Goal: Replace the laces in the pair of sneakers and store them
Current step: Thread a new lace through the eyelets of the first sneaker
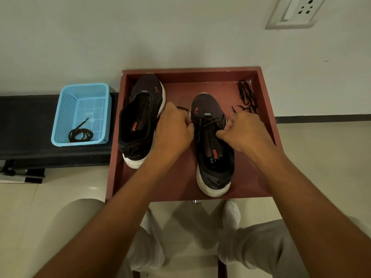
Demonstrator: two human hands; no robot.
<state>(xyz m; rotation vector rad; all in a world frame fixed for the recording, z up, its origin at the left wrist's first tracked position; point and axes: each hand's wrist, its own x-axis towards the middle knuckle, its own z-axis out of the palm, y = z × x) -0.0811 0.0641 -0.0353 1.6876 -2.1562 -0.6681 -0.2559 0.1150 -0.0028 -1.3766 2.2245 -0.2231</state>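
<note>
Both hands, left hand (pixel 174 129) and right hand (pixel 244 131), pinch the lace (pixel 206 121) across the right sneaker (pixel 212 149).

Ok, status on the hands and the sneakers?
Both hands, left and right, pinching lace on right sneaker. Left sneaker unlaced. Loose lace beside. Nothing blocking.

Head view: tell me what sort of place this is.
Probably an indoor room at home, worked at floor level: tiled floor, a painted wall with a socket plate, and a low dark bench holding a blue basket.
</note>
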